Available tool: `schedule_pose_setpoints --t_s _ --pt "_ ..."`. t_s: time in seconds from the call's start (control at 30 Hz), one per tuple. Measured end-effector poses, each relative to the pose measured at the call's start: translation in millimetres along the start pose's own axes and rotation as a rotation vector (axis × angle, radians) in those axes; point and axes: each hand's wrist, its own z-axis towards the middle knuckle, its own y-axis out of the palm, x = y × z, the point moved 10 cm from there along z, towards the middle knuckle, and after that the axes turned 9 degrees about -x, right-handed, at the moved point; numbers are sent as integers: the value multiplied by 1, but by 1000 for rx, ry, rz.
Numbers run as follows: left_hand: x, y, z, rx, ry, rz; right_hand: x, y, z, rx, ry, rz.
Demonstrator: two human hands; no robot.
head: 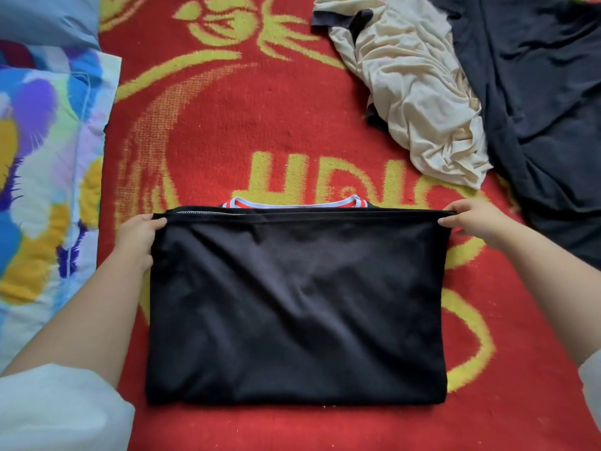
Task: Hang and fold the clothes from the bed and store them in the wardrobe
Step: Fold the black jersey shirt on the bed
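A black shirt [296,301] lies folded in half on the red bed cover, its hem brought up to the shoulders. A white and red striped collar [294,203] peeks out past the far edge. My left hand [138,234] pinches the far left corner of the folded hem. My right hand [471,219] pinches the far right corner. Both hands rest low on the bed. A crumpled cream garment [419,99] lies at the far right, partly on a dark navy garment [536,102].
The red blanket with yellow patterns [227,125] covers the bed. A colourful floral quilt [42,177] and a blue pillow [45,17] lie along the left side. The wardrobe is out of view.
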Motion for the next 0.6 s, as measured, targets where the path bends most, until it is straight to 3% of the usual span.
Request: schedule_pose_setpoints --t_s 0.13,0.33,0.5,0.6 --pt "7 0 -9 -30 55 57 -2 -7 -8 -27 -39 -5" --pt "35 -2 0 -8 188 148 -10 -31 -9 198 -62 -14" --pt "43 6 3 126 212 464 -14 -28 6 350 -13 -177" --pt "49 13 -19 305 313 754 -7 -20 3 446 31 -103"
